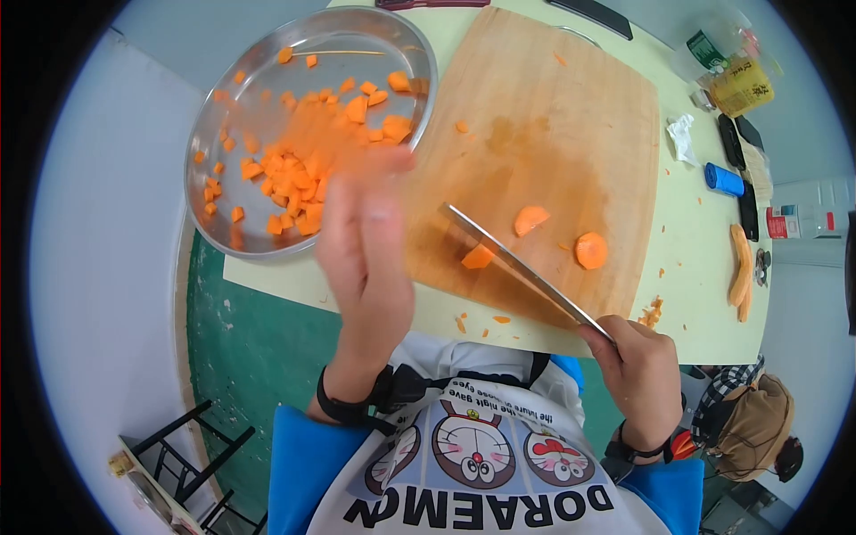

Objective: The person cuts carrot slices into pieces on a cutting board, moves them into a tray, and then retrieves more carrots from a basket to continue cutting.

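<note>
My left hand (366, 241) is raised at the near right rim of a round metal tray (211, 152), fingers stretched out and blurred by motion. Ahead of the fingertips, an orange smear of carrot pieces spreads over the tray. Diced carrot (290, 183) lies heaped and scattered in it. My right hand (637, 366) grips a knife (535, 278) by its handle, with the blade slanting over the wooden cutting board (544, 116). Beside the blade lie a cut carrot chunk (478, 257), a half-round carrot piece (530, 219) and a thick carrot slice (590, 251).
Right of the board are a whole peeled carrot (741, 267), a blue roll (724, 180), a crumpled tissue (682, 139) and a yellow package (742, 87). A dark phone-like slab (593, 16) lies behind the board. Carrot scraps (652, 312) dot the table's near edge.
</note>
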`<state>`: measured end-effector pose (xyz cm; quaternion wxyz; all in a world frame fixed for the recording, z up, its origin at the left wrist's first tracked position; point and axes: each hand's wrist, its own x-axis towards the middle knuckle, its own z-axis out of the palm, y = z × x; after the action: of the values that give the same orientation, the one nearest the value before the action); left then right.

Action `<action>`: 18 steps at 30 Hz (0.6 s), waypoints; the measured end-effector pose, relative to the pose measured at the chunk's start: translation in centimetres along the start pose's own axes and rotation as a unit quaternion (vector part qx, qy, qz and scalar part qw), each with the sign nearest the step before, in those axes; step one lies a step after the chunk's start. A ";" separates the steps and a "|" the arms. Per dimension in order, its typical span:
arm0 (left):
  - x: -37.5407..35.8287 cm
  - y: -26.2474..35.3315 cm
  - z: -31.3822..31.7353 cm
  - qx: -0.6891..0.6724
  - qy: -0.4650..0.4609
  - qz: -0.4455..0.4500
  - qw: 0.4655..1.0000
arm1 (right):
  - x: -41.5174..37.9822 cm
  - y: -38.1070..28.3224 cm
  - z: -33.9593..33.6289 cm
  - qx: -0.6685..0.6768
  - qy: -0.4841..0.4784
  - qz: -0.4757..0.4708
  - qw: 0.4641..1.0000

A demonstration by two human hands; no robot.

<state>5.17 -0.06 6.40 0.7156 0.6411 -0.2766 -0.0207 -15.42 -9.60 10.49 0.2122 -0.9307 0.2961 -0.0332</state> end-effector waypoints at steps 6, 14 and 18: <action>1.4 -0.8 1.2 -0.096 -0.147 -0.049 0.983 | 0.0 -0.6 0.3 -0.001 -0.005 -0.002 1.000; 1.6 -0.8 1.5 -0.090 -0.209 -0.048 0.973 | 0.0 -0.9 0.2 -0.009 -0.006 0.010 1.000; 1.5 -0.7 1.6 -0.087 -0.210 -0.069 0.971 | 0.0 -0.9 0.5 -0.011 -0.006 0.009 1.000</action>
<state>6.03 -2.26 6.33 0.6916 0.5749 -0.3732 -0.2278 -14.87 -8.72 10.48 0.2045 -0.9305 0.3031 -0.0222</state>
